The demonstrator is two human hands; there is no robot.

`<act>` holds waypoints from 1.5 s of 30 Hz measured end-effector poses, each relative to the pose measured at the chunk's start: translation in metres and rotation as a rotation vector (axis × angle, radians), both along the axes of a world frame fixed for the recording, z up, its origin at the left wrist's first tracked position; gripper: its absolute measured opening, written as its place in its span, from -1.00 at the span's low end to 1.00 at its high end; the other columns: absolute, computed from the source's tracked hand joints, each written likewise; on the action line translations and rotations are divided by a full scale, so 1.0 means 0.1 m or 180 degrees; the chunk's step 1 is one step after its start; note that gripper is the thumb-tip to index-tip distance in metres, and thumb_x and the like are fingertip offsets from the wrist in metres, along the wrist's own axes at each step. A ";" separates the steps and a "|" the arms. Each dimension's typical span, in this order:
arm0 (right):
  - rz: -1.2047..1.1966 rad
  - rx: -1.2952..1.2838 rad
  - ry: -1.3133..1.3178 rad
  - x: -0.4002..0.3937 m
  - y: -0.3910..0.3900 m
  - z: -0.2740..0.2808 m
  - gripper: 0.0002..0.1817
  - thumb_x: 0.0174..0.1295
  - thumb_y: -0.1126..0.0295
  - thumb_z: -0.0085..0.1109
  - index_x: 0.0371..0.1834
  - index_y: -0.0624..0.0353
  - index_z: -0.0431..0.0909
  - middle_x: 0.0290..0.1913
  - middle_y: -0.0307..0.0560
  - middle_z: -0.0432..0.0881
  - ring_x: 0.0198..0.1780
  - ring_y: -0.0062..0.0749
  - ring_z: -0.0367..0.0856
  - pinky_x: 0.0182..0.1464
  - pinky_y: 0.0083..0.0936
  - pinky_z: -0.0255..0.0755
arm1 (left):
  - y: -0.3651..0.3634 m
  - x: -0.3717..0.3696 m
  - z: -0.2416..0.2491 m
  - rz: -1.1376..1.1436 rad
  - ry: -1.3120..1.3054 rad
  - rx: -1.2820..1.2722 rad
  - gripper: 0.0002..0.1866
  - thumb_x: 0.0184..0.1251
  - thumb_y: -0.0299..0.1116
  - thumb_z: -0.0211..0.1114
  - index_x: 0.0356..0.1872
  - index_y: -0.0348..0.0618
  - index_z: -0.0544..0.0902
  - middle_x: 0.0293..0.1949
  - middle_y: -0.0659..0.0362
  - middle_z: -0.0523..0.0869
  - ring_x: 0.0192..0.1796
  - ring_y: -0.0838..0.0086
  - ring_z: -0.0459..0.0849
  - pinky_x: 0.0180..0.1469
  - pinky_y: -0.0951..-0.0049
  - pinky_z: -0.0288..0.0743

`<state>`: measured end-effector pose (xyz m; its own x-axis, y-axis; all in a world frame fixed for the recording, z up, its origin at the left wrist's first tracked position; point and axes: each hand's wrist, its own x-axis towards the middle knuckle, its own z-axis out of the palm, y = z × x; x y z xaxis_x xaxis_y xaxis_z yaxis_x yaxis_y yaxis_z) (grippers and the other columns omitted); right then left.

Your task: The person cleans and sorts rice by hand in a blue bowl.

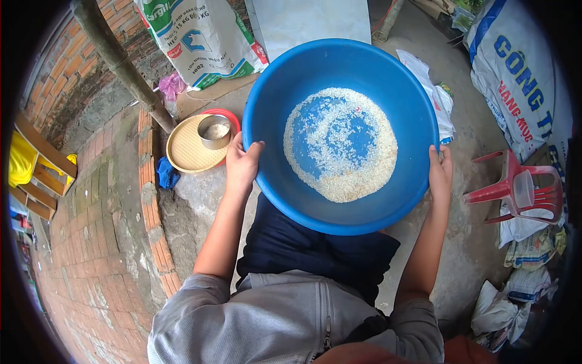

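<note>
A large round blue basin [260, 176] is held up in front of me, above my lap. White grains [385, 151] lie inside it in a ring, thicker at the lower right and thinly scattered in the middle. My left hand [244, 162] grips the basin's left rim, thumb on top and the other fingers partly hidden behind it. On the right rim, my right hand [441, 173] closes in the same way, its fingertips partly out of sight. Left of the basin, a metal bowl [214, 143] with some grains stands on a round tan tray [187, 147].
A red plastic chair [515, 188] stands at the right. Large printed sacks stand at the top left [197, 45] and top right [515, 73]. A bamboo pole [115, 54] rises at the left, near a brick edging [148, 188]. A blue cloth [167, 173] lies below the tray.
</note>
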<state>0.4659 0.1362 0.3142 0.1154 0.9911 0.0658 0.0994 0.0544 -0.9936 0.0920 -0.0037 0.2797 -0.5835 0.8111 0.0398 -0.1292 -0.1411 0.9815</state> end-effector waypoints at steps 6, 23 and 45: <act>0.0223 0.0246 -0.0694 0.09 0.12 0.11 -0.79 0.39 0.28 0.05 -0.11 0.20 0.42 -0.43 -0.16 0.63 -0.48 -0.67 0.48 -0.42 -0.65 0.32 | -0.13 -0.03 -0.02 -0.0021 0.0340 0.0043 -0.82 0.20 -0.52 0.16 -0.17 -0.32 0.53 -0.37 0.24 0.65 -0.40 0.65 0.56 -0.32 0.63 0.43; -0.0402 0.1865 -0.2510 -0.73 -0.31 0.92 -0.66 0.36 0.21 -0.05 0.10 0.12 0.46 -0.20 0.19 0.66 -0.16 0.11 0.64 -0.11 -0.17 0.45 | -0.41 -0.04 0.65 0.0613 0.4022 -0.0164 -0.21 0.22 -0.26 0.31 0.42 -0.21 0.12 0.26 -0.27 0.38 0.37 -0.07 0.30 0.37 0.11 0.18; -0.0914 0.1497 -0.2671 -0.58 -0.25 0.59 -0.60 0.37 0.14 -0.08 0.18 0.05 0.45 -0.10 0.17 0.67 -0.09 0.10 0.64 -0.02 -0.19 0.47 | 0.74 1.42 -0.76 -0.3568 0.3958 0.2056 -0.39 0.46 -0.08 -0.05 0.44 -0.09 0.13 0.47 0.08 0.11 0.48 0.19 0.12 0.49 0.14 -0.02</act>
<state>0.4076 0.1111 0.3737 0.0827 0.7854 0.6135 0.8290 0.2875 -0.4798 0.2336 0.0705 0.2042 0.7942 0.4386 0.4206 0.2727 -0.8758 0.3983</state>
